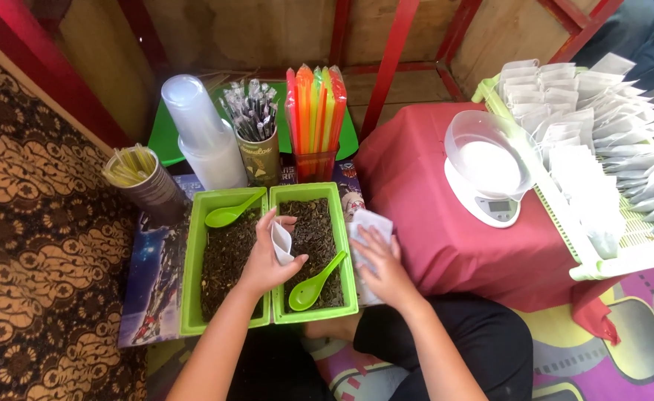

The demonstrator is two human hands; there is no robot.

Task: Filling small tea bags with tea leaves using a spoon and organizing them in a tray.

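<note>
My left hand (266,260) holds a small white paper pouch (282,242) open over the right green tray (350,261), which is filled with dark dried leaves. A green plastic spoon (313,285) lies in that tray just below the pouch. My right hand (381,261) rests on a small stack of white pouches (367,223) beside the tray's right edge. The left green tray (192,267) holds more dried leaves and a second green spoon (229,214).
A white kitchen scale with a clear bowl (488,165) stands on a red cloth (446,245). Several filled white pouches lie on a pale green rack (581,245) at right. Behind the trays stand stacked plastic cups (202,134), wrapped straws (252,111), coloured straws (316,111) and a cup of sticks (135,171).
</note>
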